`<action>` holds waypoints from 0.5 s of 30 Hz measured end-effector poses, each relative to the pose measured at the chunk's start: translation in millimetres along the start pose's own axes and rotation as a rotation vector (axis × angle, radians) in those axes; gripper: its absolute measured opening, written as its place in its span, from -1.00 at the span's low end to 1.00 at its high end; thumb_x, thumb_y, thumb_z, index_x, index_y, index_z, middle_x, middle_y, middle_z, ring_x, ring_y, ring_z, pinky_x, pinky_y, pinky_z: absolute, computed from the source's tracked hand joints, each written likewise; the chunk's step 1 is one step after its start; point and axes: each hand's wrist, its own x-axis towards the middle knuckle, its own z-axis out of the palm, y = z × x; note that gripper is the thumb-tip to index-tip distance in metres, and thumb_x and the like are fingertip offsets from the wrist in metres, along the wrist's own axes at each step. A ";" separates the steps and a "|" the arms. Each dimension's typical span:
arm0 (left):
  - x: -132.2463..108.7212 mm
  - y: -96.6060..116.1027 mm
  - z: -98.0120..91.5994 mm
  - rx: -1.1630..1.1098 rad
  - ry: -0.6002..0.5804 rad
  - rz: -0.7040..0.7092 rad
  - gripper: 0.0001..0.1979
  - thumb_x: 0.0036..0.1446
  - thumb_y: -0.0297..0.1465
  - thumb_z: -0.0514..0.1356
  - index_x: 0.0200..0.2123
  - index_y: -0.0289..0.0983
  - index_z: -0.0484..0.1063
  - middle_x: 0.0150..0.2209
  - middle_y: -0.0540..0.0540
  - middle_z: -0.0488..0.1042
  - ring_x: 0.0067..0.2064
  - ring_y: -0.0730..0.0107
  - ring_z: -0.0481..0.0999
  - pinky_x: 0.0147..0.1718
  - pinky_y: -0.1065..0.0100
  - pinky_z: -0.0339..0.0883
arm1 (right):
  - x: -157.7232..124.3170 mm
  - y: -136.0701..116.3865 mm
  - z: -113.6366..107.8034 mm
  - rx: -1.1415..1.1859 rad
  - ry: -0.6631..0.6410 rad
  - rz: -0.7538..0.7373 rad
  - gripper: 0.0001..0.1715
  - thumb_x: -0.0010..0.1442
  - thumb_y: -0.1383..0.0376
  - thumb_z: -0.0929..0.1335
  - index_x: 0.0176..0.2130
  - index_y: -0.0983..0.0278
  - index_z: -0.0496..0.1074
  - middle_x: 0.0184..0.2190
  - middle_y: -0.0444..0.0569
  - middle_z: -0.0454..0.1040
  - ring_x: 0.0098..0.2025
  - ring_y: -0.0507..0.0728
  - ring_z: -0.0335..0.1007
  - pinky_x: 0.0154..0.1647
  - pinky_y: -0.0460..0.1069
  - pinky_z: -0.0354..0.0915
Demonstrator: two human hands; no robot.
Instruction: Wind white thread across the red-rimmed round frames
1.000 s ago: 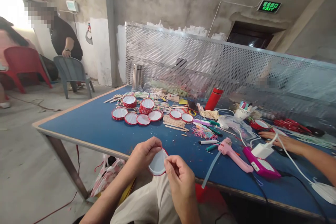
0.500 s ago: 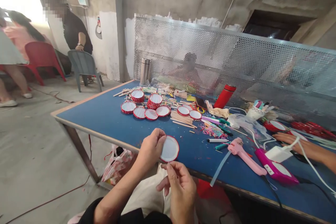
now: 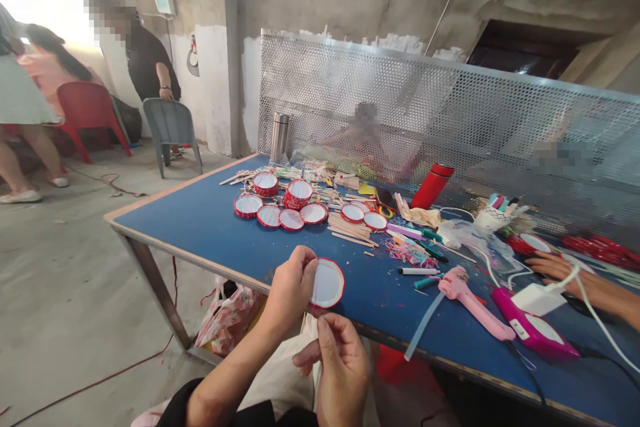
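Here we are at the edge of the blue-topped table (image 3: 200, 220), and our left hand (image 3: 293, 287) has the round white disc with a red rim (image 3: 327, 282) pinched by its left edge. Thumb and fingertips are pressed together on it, and its white face is turned up towards us. The disc hangs in the air just over the near edge of the table, not resting on it.

Our right hand (image 3: 340, 367) sits just below the disc, thumb raised towards the lower rim and fingers curled in. We cannot tell whether that grip has anything thin in it or is merely closed on itself.

By our reading, we are working on the red rim, with one hand steadying and the other poised to tend the edge. The next move calls for a firm left pinch and a fine right-hand touch at the rim.

Further back lie a cluster of matching red-rimmed discs (image 3: 285, 203) and a scatter of wooden sticks (image 3: 350, 230). A pink glue gun (image 3: 470, 297) lies to the right, and beyond it a co-worker's hand (image 3: 555, 267) rests on the table.
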 end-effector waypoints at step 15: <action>-9.6 -9.4 5.5 -0.036 -0.003 0.119 -0.87 0.18 -0.35 0.00 -0.32 -0.19 0.32 -0.38 0.00 0.52 -0.36 0.39 0.50 -0.37 0.45 0.30 | 36.8 -4.9 -25.3 -0.527 -0.073 -0.773 -0.89 0.24 0.35 0.28 -0.27 0.26 0.41 -0.41 -0.09 0.39 -0.46 -0.02 0.36 -0.43 -0.13 0.31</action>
